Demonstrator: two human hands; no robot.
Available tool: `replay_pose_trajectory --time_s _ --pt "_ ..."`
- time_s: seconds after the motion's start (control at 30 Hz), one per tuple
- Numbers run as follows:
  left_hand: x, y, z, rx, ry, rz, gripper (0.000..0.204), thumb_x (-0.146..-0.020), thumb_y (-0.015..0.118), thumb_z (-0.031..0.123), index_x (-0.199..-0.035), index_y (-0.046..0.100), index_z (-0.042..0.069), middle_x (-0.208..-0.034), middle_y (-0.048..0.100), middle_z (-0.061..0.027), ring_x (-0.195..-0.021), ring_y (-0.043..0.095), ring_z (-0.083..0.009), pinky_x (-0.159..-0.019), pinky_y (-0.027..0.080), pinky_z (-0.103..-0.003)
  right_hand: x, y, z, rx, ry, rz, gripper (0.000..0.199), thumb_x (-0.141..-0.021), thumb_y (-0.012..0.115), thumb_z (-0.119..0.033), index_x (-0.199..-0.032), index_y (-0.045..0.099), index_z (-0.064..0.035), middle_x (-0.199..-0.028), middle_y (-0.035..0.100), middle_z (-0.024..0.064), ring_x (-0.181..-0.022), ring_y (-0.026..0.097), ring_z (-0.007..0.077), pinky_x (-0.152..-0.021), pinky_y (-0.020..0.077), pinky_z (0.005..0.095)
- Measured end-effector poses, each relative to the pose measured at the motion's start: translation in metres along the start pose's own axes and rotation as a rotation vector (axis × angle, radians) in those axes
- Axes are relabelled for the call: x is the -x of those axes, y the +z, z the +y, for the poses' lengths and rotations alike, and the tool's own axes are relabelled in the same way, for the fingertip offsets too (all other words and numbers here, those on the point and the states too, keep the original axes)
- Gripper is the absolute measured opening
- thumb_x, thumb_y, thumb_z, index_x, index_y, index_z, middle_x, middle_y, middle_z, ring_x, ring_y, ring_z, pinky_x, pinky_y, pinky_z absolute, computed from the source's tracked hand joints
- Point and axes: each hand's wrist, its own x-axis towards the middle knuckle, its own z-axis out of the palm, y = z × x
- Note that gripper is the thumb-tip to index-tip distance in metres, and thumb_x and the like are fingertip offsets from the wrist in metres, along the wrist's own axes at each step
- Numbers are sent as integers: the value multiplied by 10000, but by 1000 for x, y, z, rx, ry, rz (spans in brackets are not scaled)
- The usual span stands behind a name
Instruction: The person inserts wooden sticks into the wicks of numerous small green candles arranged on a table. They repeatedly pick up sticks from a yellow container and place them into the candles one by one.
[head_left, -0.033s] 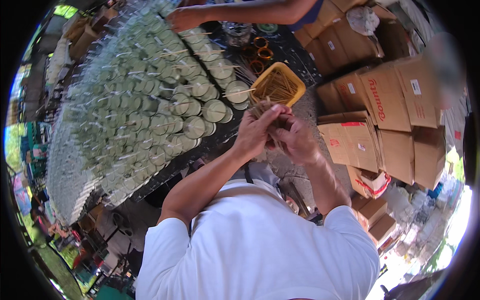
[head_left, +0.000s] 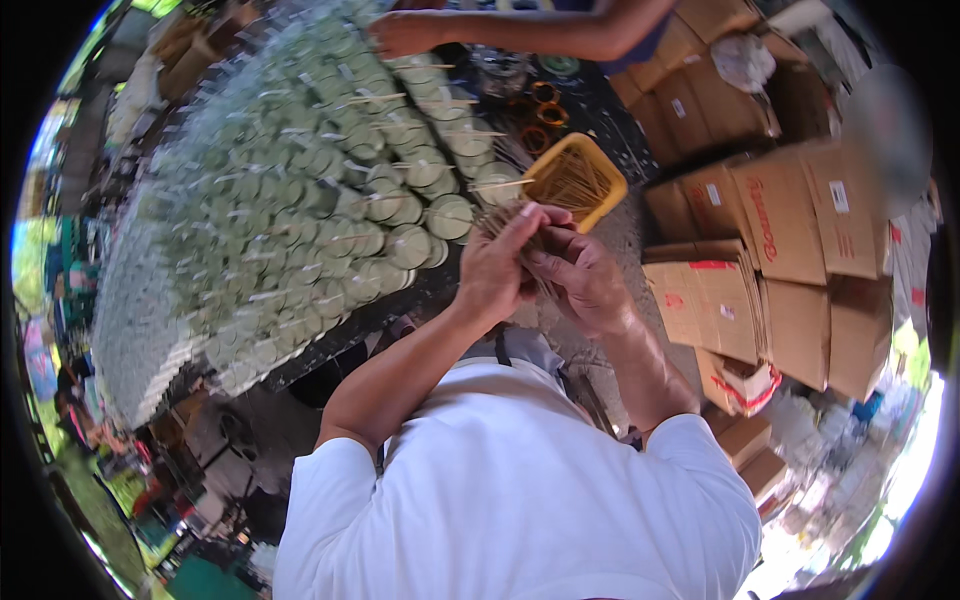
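Note:
A bundle of thin wooden sticks (head_left: 493,219) is held in my left hand (head_left: 492,262), their tips poking out past the fingers. My right hand (head_left: 588,278) meets it with bent fingers, closed on the same sticks; the exact pinch is partly hidden. Just beyond my hands stands a yellow plastic basket (head_left: 617,190) with more loose sticks (head_left: 573,180) inside. To the left are packed rows of glasses filled with pale green wax (head_left: 408,246), many with white wicks and some with a stick laid across the top.
Another person's arm (head_left: 530,32) reaches over the far glasses from the right. Orange rings (head_left: 551,114) and clear glassware (head_left: 500,72) lie on the dark table (head_left: 610,120) behind the basket. Cardboard boxes (head_left: 790,210) are stacked at the right.
The table, glasses and basket have shifted slightly rightward in view. My hands, still together on the sticks, sit a little farther from the basket.

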Motion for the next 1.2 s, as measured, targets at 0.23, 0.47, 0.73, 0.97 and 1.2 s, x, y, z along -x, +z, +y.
replay_pose_trajectory --time_s 0.23,0.47,0.73,0.97,1.2 --pt "109 -74 99 219 501 52 284 -1094 520 338 -1110 621 74 -1194 716 -199 -1217 659 -397 -1064 511 -557 -51 119 20 418 61 -308 312 -1032 631 -71 -1304 632 83 -1066 731 113 -890 729 138 -790 621 270" --pt "233 -152 168 172 866 273 358 -1101 495 316 -1315 544 33 -1284 674 -238 -1263 623 -441 -1111 478 -584 -95 264 102 699 -94 -545 183 -1013 668 -82 -1125 739 43 -899 735 56 -760 678 87 -684 599 256" --pt "377 -272 227 80 859 579 271 -1115 478 232 -1274 529 18 -1145 702 -234 -1073 715 -366 -873 615 -505 -134 396 189 754 -87 -409 176 -994 665 -104 -974 731 58 -748 687 35 -613 627 80 -546 529 236" --pt "408 -301 226 486 927 622 355 -1132 431 325 -1144 595 11 -997 683 -148 -814 696 -245 -659 586 -389 -124 462 282 793 76 -351 191 -995 624 -87 -992 746 61 -740 700 30 -579 608 57 -517 490 216" --pt "447 -321 237 441 888 517 324 -1058 609 125 -1334 576 -41 -1064 691 -107 -915 679 -170 -767 594 -315 -136 485 320 1140 -664 -665 182 -914 694 15 -1092 722 41 -863 748 138 -691 718 208 -570 543 322"
